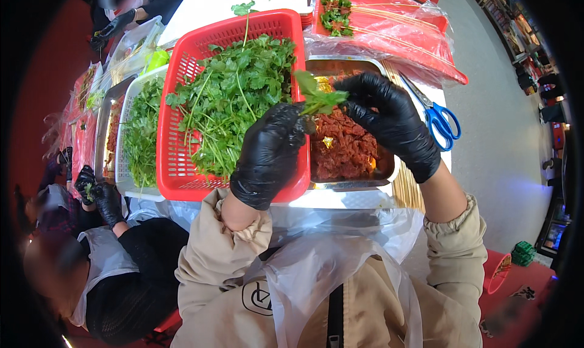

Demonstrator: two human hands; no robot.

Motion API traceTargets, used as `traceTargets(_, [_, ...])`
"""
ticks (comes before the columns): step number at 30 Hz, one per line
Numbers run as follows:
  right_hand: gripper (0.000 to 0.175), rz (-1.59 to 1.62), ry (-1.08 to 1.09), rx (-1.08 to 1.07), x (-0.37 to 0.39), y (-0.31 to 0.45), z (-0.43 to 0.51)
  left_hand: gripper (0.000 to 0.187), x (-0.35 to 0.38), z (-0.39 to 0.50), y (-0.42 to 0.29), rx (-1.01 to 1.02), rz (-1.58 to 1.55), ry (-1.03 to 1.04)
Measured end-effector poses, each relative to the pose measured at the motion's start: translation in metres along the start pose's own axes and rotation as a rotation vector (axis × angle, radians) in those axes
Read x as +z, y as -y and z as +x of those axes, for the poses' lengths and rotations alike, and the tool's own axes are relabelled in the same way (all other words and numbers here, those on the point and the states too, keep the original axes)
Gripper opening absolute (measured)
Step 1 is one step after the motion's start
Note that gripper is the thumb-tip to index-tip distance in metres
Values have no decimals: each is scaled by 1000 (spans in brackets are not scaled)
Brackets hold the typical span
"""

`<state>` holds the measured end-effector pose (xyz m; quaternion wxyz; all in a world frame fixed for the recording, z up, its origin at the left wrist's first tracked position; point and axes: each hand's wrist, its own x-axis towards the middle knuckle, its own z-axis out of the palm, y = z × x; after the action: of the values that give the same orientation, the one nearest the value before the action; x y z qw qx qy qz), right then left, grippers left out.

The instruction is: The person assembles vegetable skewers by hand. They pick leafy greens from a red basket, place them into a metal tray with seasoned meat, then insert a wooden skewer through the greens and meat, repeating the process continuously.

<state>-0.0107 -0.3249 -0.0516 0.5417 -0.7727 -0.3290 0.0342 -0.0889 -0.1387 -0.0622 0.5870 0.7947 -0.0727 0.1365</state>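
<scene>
My left hand, in a black disposable glove, holds a small folded bunch of coriander leaves between thumb and fingers. From the right, the bent fingertips of my gloved right hand come up to the leaf ends; whether they pinch them is unclear. Below the hands is a steel tray of red marinated meat strips. Under my left wrist stands a red plastic basket heaped with fresh coriander.
Bamboo skewers lie along the tray's right side, near blue-handled scissors. Filled skewers rest on a plastic-covered red tray. A white basket of coriander stands left. Gloved co-workers' hands are at the left; another person is across the table.
</scene>
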Motion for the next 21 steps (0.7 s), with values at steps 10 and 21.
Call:
traceTargets(10, [19, -658, 168, 132, 57, -65, -8, 25, -3, -2, 14, -145, -171, -127])
traceTargets(21, [15, 440, 44, 531, 11, -69, -18, 24, -1, 2, 13, -147, -238, -127])
